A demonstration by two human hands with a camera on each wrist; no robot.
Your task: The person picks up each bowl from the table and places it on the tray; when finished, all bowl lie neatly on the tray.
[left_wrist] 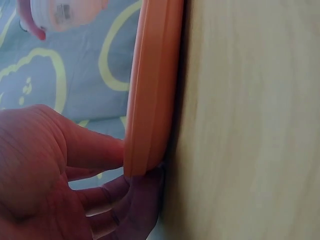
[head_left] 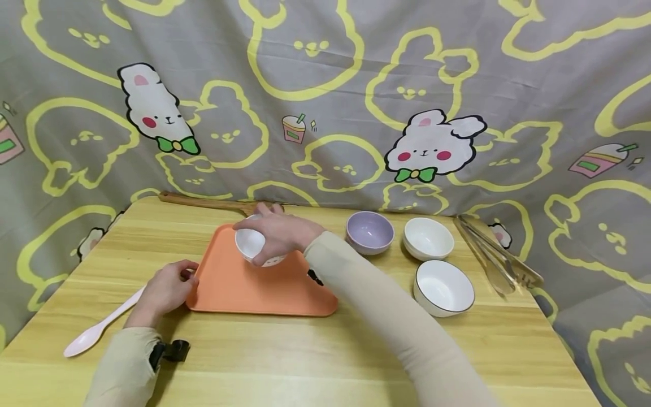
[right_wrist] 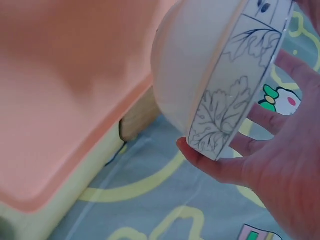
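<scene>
My right hand (head_left: 286, 230) grips a white bowl (head_left: 249, 244) by its rim and holds it above the orange tray (head_left: 244, 297). In the right wrist view a band of leaf drawings runs round this bowl (right_wrist: 225, 95), the thumb and spread fingers (right_wrist: 210, 167) reaching its rim. At the tray's left edge my left hand (head_left: 165, 290) pinches the rim. The left wrist view has the thumb (left_wrist: 97, 147) against the upper side of the tray edge (left_wrist: 150, 100), with the other fingers curled beneath it.
Right of the tray stand a purple bowl (head_left: 370, 233), a white bowl (head_left: 429, 238) and a dark-rimmed white bowl (head_left: 444, 287). Metal utensils (head_left: 495, 257) lie at the far right. A pink spoon (head_left: 86, 341) lies left, a wooden utensil (head_left: 198, 202) along the back by the curtain (head_left: 335, 113).
</scene>
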